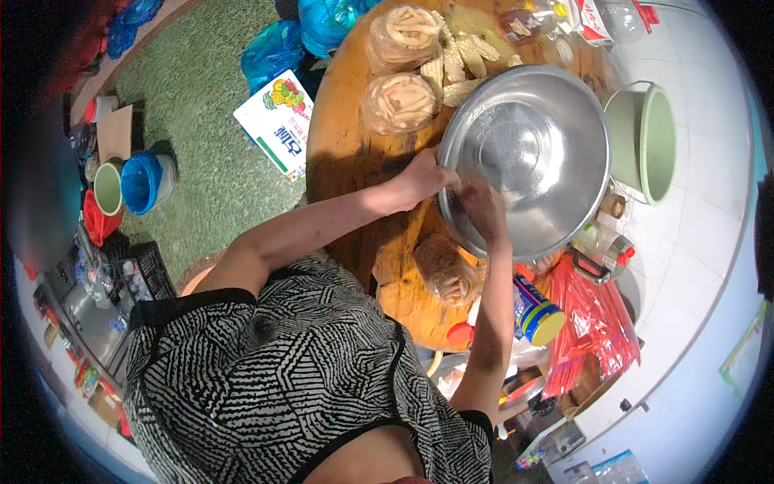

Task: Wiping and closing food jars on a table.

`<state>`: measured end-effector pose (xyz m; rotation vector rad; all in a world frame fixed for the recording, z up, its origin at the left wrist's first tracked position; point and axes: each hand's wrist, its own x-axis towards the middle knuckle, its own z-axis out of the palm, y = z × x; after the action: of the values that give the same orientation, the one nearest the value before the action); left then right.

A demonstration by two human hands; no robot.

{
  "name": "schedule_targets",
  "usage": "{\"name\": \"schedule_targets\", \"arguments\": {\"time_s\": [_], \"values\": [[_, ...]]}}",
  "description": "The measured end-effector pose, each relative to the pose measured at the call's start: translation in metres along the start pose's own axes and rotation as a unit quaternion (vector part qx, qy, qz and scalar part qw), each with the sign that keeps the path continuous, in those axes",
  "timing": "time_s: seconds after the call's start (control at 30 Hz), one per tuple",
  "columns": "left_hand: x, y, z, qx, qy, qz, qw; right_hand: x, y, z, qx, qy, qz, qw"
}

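Note:
A large metal basin [532,145] stands on the round wooden table [344,163]. My left hand [426,178] is at the basin's near left rim, its fingers curled against the edge. Just inside that rim is my right hand [484,209], blurred and with fingers bent, close beside the left. Whether either hand holds something small cannot be told. Left of the basin are two plastic-wrapped bundles of pale strips, an upper one [405,36] and a lower one [400,103]. A third wrapped bundle [447,269] lies below the basin, left of my right forearm.
Pale corn cobs [453,60] lie above the basin's left side. A green bucket [656,145] stands to its right. Below are a blue-and-yellow canister [538,314], a clear bottle [598,245] and red plastic bags [589,320]. A white printed carton [278,121] is at the table's left.

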<state>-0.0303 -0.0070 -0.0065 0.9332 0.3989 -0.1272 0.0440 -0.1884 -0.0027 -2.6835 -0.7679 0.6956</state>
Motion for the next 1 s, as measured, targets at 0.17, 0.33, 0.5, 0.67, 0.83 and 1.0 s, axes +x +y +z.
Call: {"name": "schedule_targets", "arguments": {"time_s": [0.17, 0.33, 0.5, 0.67, 0.83, 1.0], "values": [[-0.007, 0.010, 0.010, -0.005, 0.017, 0.087, 0.996, -0.006, 0.018, 0.006, 0.018, 0.041, -0.049, 0.998], [-0.009, 0.026, -0.013, 0.042, -0.015, -0.095, 0.994, -0.003, -0.022, -0.020, 0.139, 0.030, -0.044, 0.989], [-0.005, 0.004, -0.035, 0.004, -0.046, -0.074, 0.996, 0.013, -0.084, -0.062, 0.335, 0.025, 0.025, 0.942], [-0.018, 0.006, -0.036, 0.005, -0.049, -0.025, 0.998, 0.047, -0.149, -0.075, 0.381, 0.039, -0.027, 0.924], [-0.013, -0.009, -0.036, 0.036, -0.060, -0.081, 0.994, 0.087, -0.161, -0.054, 0.026, 0.123, -0.257, 0.958], [-0.013, -0.016, -0.042, 0.039, -0.041, -0.072, 0.996, 0.092, -0.161, -0.058, -0.018, 0.090, -0.239, 0.967]]}}
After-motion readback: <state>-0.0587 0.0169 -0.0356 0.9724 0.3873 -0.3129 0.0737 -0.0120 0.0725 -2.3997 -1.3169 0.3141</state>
